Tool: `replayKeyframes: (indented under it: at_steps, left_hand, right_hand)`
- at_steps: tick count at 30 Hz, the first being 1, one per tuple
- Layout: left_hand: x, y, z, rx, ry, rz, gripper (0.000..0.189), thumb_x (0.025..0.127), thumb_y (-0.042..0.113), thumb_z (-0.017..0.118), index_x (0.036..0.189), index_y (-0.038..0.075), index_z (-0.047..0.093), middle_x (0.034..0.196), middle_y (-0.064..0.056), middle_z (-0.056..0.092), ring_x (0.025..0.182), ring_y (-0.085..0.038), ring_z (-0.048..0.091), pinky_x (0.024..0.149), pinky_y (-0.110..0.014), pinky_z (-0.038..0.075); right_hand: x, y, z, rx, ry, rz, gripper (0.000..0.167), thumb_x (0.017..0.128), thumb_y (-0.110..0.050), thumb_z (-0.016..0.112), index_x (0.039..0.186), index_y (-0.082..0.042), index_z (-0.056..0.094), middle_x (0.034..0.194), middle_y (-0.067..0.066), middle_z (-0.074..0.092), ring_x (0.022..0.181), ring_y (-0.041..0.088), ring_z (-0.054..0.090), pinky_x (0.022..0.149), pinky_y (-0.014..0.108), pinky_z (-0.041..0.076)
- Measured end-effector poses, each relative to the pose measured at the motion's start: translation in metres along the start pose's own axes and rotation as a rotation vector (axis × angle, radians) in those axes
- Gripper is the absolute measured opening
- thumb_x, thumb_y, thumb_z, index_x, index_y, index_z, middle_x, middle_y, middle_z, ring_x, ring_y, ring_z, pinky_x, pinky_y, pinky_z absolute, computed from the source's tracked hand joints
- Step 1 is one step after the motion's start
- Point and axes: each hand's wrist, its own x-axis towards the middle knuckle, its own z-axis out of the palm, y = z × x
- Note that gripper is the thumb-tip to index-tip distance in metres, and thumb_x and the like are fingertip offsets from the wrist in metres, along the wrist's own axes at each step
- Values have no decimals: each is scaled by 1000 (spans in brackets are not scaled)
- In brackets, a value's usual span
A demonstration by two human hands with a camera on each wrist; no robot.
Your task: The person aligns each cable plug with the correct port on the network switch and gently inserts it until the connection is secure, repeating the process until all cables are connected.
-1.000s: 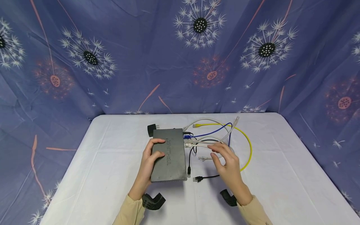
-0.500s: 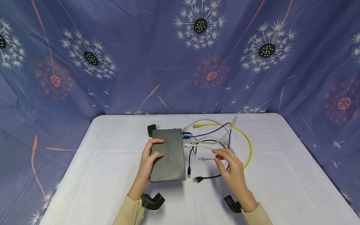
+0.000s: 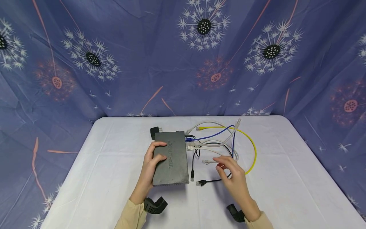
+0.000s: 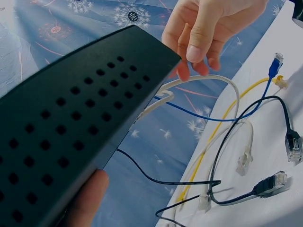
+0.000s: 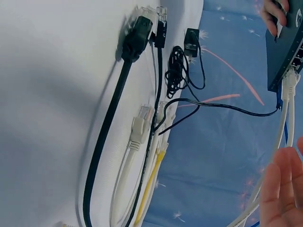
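My left hand grips a dark TP-LINK network switch by its left side, thumb and forefinger on top. White network cables and a blue network cable are plugged into its right side, along with a thin black lead. To the right, my right hand hovers over the loose cables with fingers bent and thumb apart. Nothing shows between those fingers in the left wrist view, where the hand hangs beyond the switch. A loose white plug lies near its fingertips.
Two black network plugs lie on the white table in front of the cables. A yellow network cable curves around the right. Behind the switch sits a black power adapter. A patterned blue curtain hangs behind.
My right hand has drawn back from the white cables toward the table's near side. The left hand and the switch have hardly moved.
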Motion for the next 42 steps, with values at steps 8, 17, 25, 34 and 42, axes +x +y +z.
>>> replayKeyframes:
  at_steps: [8, 17, 25, 34, 42]
  left_hand:
    - [-1, 0, -1, 6, 5, -2, 41, 82, -1, 51, 121, 10, 55, 126, -10, 45, 106, -28, 42, 88, -43, 31]
    - [-1, -1, -1, 0, 3, 3, 41, 82, -1, 50, 121, 9, 55, 126, -9, 45, 107, -28, 42, 88, -42, 32]
    - [-1, -1, 0, -2, 7, 1, 41, 82, -1, 50, 121, 9, 55, 126, -9, 44, 107, -28, 42, 87, -42, 32]
    - [-1, -1, -1, -15, -1, 3, 40, 82, -1, 50, 121, 8, 55, 126, -10, 44, 107, -28, 42, 87, -42, 33]
    - [-1, -2, -1, -11, -5, 1, 41, 82, -1, 50, 122, 8, 54, 127, -10, 44, 107, -28, 42, 87, -41, 33]
  right_hand:
    - [-8, -2, 1, 15, -47, 37, 35, 76, 16, 68, 107, 0, 67, 99, 8, 63, 75, 15, 60, 70, 15, 46]
    - [-17, 1, 4, 15, -60, 30, 41, 72, 18, 70, 108, -1, 68, 100, 8, 64, 76, 14, 61, 67, 16, 47]
    - [-27, 4, 7, 20, -105, 111, 42, 71, 18, 70, 107, -2, 68, 98, 7, 64, 77, 12, 61, 65, 17, 48]
    - [-43, 5, 14, -3, -188, 181, 38, 73, 13, 72, 107, -4, 68, 101, 2, 62, 78, 7, 59, 64, 23, 50]
    - [-50, 6, 17, -21, -248, 236, 39, 72, 12, 73, 107, -4, 68, 100, 4, 62, 78, 5, 57, 64, 24, 50]
